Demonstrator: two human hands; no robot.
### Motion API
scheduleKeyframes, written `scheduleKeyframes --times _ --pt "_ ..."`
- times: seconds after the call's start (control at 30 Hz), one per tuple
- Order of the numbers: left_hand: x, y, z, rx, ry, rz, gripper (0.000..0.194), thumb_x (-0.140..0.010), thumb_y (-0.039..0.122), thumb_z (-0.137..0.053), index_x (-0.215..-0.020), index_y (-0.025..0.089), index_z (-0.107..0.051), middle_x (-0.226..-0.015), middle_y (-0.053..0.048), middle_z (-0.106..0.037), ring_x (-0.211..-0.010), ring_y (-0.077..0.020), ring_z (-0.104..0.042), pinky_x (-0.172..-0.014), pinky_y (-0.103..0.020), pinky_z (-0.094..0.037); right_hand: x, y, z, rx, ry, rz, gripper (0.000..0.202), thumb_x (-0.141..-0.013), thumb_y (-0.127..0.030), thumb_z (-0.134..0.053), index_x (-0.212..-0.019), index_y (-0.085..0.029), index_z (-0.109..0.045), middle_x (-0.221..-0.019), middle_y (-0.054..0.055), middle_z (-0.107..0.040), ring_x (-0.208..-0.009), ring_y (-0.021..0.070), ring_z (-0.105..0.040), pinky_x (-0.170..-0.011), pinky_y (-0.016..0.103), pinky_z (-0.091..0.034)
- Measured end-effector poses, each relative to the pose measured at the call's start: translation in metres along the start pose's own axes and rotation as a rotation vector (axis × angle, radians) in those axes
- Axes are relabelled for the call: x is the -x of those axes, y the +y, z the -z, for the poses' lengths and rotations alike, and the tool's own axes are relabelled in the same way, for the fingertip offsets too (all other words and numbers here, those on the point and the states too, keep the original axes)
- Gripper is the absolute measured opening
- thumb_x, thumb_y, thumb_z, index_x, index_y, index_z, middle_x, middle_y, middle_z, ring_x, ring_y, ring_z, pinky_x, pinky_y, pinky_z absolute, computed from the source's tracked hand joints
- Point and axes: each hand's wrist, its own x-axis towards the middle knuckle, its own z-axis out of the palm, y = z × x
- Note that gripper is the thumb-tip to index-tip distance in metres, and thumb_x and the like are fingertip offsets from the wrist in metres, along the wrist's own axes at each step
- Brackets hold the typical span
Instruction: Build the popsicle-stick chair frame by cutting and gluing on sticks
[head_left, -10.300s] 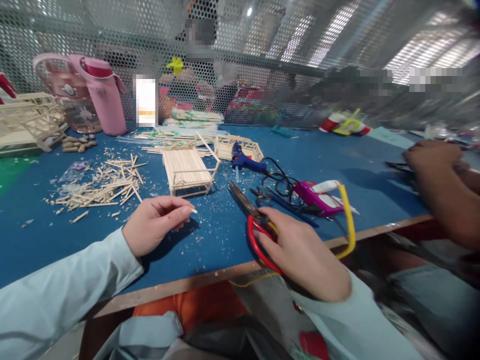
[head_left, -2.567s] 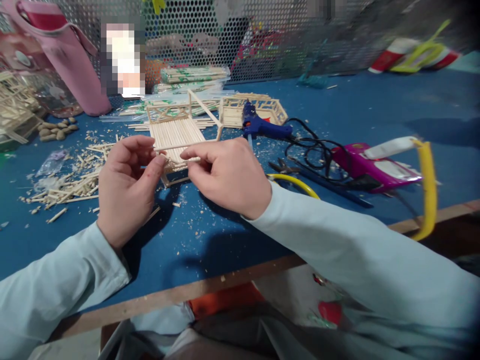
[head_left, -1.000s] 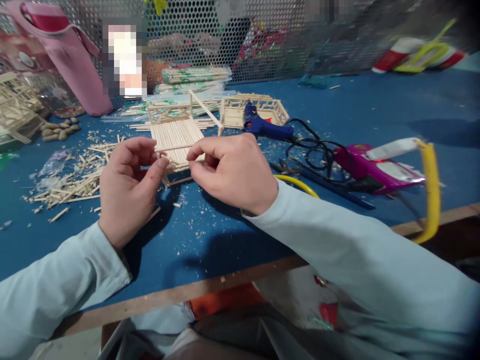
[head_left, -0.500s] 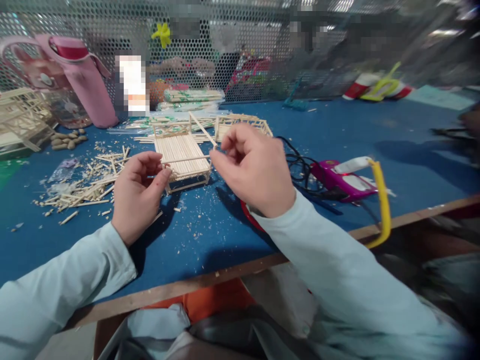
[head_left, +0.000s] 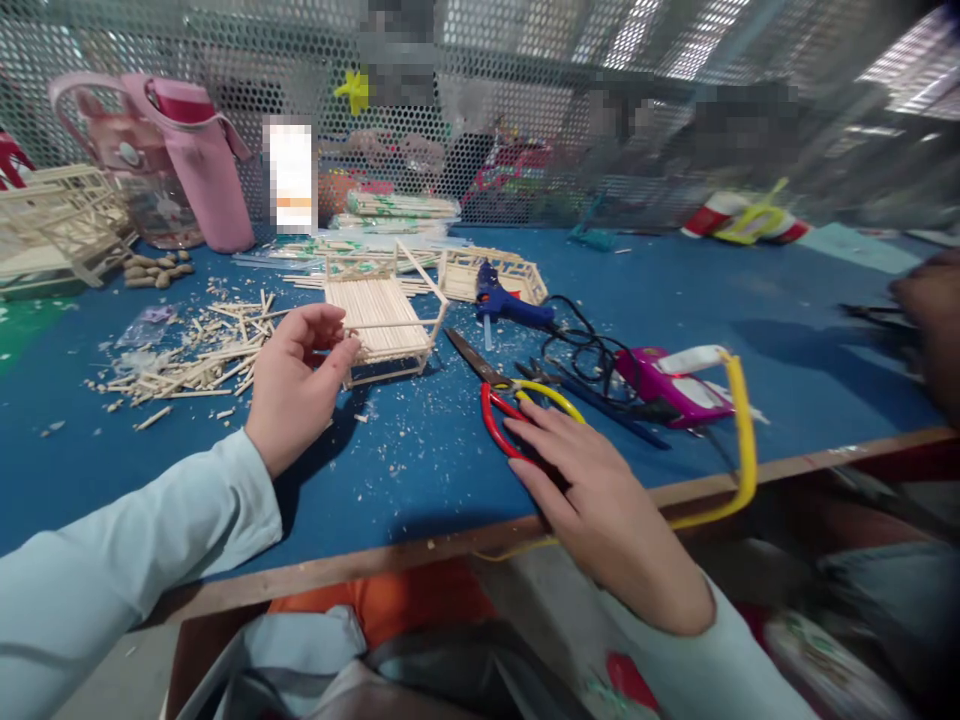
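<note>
My left hand (head_left: 296,385) rests on the blue table and pinches a thin wooden stick (head_left: 397,323) between thumb and fingers. The stick lies level across the front of a small model built of sticks (head_left: 379,310), which stands on the table just beyond the hand. My right hand (head_left: 600,495) lies near the table's front edge with its fingers spread. Its fingertips touch the red handle loop of a pair of scissors (head_left: 496,395). The scissors lie flat, with their blades pointing away to the left.
A blue glue gun (head_left: 504,305) with a black cable (head_left: 589,355), a magenta tool (head_left: 675,385) and a yellow hose (head_left: 741,440) lie to the right. Loose sticks (head_left: 195,360) are piled at the left. A pink bottle (head_left: 202,165) stands by the mesh wall. Another person's hand (head_left: 930,310) is at the far right.
My right hand has let go of the stick's right end and dropped down to the scissors near the table edge. My left hand still holds the stick at the model.
</note>
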Motion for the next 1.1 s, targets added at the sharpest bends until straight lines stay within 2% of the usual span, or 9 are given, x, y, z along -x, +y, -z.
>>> scheduleKeyframes --times 0.07,0.17,0.23,0.37,0.53,0.7,0.9,1.0,1.1 --pt "0.001 0.001 -0.001 0.0 -0.003 0.005 0.02 -0.074 0.015 -0.067 -0.092 0.02 -0.058 -0.076 0.0 -0.06 -0.069 -0.0129 -0.059 -0.059 -0.026 -0.048 -0.023 -0.014 0.011 -0.058 0.093 -0.047 0.032 -0.089 -0.032 -0.052 -0.111 -0.016 -0.068 -0.118 0.016 -0.067 -0.11 0.0283 -0.062 -0.092 0.045 -0.05" --pt "0.002 0.002 -0.002 -0.01 -0.009 0.01 0.022 -0.074 0.016 -0.067 -0.094 0.02 -0.058 -0.078 0.0 -0.061 -0.069 -0.0125 -0.058 -0.06 -0.026 -0.047 -0.067 -0.045 0.022 -0.265 0.164 -0.008 0.017 -0.087 -0.025 -0.056 -0.087 -0.018 -0.072 -0.079 0.005 -0.071 -0.073 0.016 -0.065 -0.072 0.029 -0.05" --pt "0.003 0.002 -0.003 -0.015 -0.016 0.012 0.024 -0.075 0.017 -0.067 -0.096 0.021 -0.057 -0.079 0.0 -0.06 -0.07 -0.0124 -0.058 -0.061 -0.026 -0.047 -0.096 -0.06 0.02 -0.371 0.119 0.071 0.016 -0.083 -0.019 -0.055 -0.077 -0.018 -0.071 -0.066 0.0 -0.067 -0.058 0.0111 -0.057 -0.062 0.025 -0.043" --pt "0.001 0.002 -0.005 -0.009 -0.044 -0.005 0.026 -0.076 0.018 -0.066 -0.099 0.023 -0.055 -0.08 0.0 -0.058 -0.073 -0.0132 -0.057 -0.063 -0.026 -0.046 -0.131 -0.069 0.0 -0.502 0.208 0.186 0.012 -0.079 -0.017 -0.054 -0.079 -0.015 -0.066 -0.056 -0.004 -0.054 -0.052 0.0081 -0.046 -0.058 0.023 -0.037" --pt "-0.003 -0.001 -0.004 0.109 -0.1 0.055 0.028 -0.076 0.018 -0.066 -0.1 0.022 -0.054 -0.081 0.0 -0.059 -0.072 -0.0127 -0.058 -0.063 -0.025 -0.047 -0.129 -0.063 -0.022 -0.505 0.219 0.239 0.011 -0.076 -0.013 -0.052 -0.079 -0.016 -0.062 -0.06 -0.004 -0.052 -0.054 0.0083 -0.044 -0.058 0.022 -0.036" --pt "-0.005 -0.001 -0.003 0.227 -0.118 0.119 0.032 -0.071 0.018 -0.07 -0.099 0.019 -0.054 -0.077 0.001 -0.063 -0.066 -0.0106 -0.058 -0.061 -0.023 -0.047 -0.123 -0.062 -0.025 -0.492 0.264 0.255 0.015 -0.079 -0.015 -0.053 -0.088 -0.015 -0.065 -0.06 -0.004 -0.055 -0.052 0.0076 -0.045 -0.056 0.021 -0.037" --pt "-0.007 0.004 -0.001 0.27 -0.136 0.148 0.034 -0.069 0.017 -0.07 -0.1 0.018 -0.055 -0.078 0.001 -0.064 -0.071 -0.0098 -0.06 -0.065 -0.021 -0.048 -0.122 -0.064 -0.028 -0.463 0.264 0.129 0.014 -0.08 -0.021 -0.059 -0.076 -0.017 -0.071 -0.051 -0.004 -0.058 -0.049 0.0081 -0.052 -0.053 0.021 -0.036" --pt "-0.008 0.006 0.0 0.298 -0.147 0.175 0.036 -0.068 0.016 -0.072 -0.099 0.017 -0.055 -0.077 0.001 -0.066 -0.07 -0.0098 -0.061 -0.065 -0.021 -0.05 -0.122 -0.062 -0.032 -0.44 0.249 0.186 0.018 -0.083 -0.018 -0.058 -0.088 -0.019 -0.075 -0.069 0.0 -0.073 -0.059 0.0098 -0.062 -0.058 0.021 -0.041" --pt "-0.009 0.007 0.001 0.322 -0.143 0.194 0.038 -0.065 0.017 -0.076 -0.097 0.018 -0.056 -0.074 0.002 -0.066 -0.068 -0.0098 -0.062 -0.065 -0.021 -0.05 -0.123 -0.061 -0.036 -0.435 0.221 0.261 0.02 -0.086 -0.018 -0.057 -0.094 -0.018 -0.075 -0.087 0.003 -0.077 -0.072 0.0121 -0.069 -0.066 0.021 -0.047"
